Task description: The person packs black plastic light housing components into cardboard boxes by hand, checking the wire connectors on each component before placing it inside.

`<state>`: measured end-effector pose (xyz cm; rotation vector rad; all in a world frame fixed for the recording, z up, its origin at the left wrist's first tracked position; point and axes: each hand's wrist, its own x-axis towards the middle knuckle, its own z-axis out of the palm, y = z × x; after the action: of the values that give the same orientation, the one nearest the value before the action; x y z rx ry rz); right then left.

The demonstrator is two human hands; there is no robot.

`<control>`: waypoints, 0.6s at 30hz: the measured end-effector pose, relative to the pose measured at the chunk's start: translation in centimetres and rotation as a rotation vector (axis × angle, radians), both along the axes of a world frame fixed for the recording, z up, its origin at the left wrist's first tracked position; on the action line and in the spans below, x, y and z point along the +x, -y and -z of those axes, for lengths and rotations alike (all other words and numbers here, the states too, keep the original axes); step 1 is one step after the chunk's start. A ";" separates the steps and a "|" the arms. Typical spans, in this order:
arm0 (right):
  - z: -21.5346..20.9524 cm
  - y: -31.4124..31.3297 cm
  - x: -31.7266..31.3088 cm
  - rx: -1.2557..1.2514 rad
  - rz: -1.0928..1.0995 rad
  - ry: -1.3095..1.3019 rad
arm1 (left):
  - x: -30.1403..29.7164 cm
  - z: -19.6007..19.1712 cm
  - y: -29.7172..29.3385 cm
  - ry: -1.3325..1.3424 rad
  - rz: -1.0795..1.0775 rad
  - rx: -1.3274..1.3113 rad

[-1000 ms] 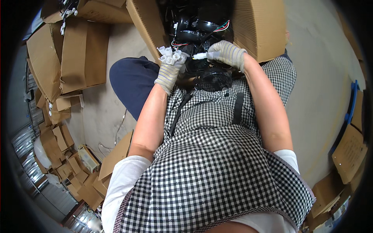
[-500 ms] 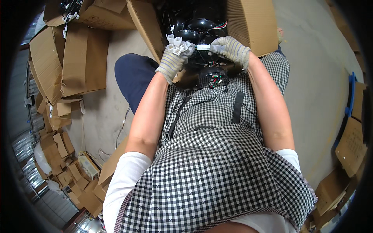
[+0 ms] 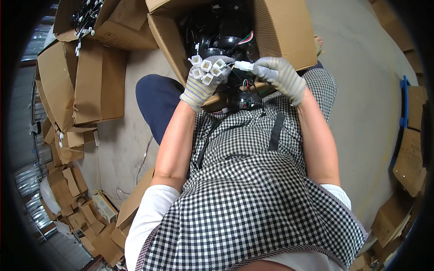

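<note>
The gloved fingers of the left hand (image 3: 202,86) are curled shut around a bunch of small white plastic wire connectors (image 3: 206,68), whose square open sockets fan out above the knuckles; gathered like this, the plugs stay sorted and face up where they can be read. The right hand (image 3: 279,77), also in a grey knit glove, pinches one more white connector (image 3: 244,66) between thumb and forefinger, the other fingers folded loosely behind; its tip points toward the bunch and lies just beside it, so the two hands nearly meet. It probably belongs to the same harness, though the leads below it are hard to follow.

Both hands are raised over the near edge of an open cardboard box (image 3: 280,31), whose front flap leans toward the person's lap. Inside the box sit black rounded housings (image 3: 221,36), and red, green and white wires (image 3: 244,38) run down from the plugs toward them, which seems to be why the hands work so close to the box: the leads look short. Another black round part (image 3: 244,100) rests at the near edge of the box, against the black-and-white checked apron (image 3: 244,198).

On the concrete floor (image 3: 361,90), more cardboard boxes (image 3: 77,86) lie open or flattened to the left, one at the far left corner holding white-plugged wiring (image 3: 83,22).
</note>
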<state>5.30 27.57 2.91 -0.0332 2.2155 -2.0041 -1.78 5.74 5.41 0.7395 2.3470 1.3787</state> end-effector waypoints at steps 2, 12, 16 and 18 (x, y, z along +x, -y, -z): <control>-1.6 0.6 1.1 -0.065 0.042 0.035 | -0.1 -1.5 -0.4 0.053 0.041 0.159; -7.5 -2.0 0.5 -0.697 0.447 -0.157 | -8.3 -11.9 0.1 -0.152 -0.209 0.772; -4.0 -4.4 3.0 -1.220 0.283 -0.220 | -11.1 -12.5 0.5 0.225 -0.192 0.698; -3.6 -3.9 5.4 -1.373 -0.072 -0.480 | -13.2 -12.5 3.7 0.355 -0.321 0.880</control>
<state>10.72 31.46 6.52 -0.7588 0.4960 -3.1955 -14.97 2.01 17.91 0.2549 1.5679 2.4833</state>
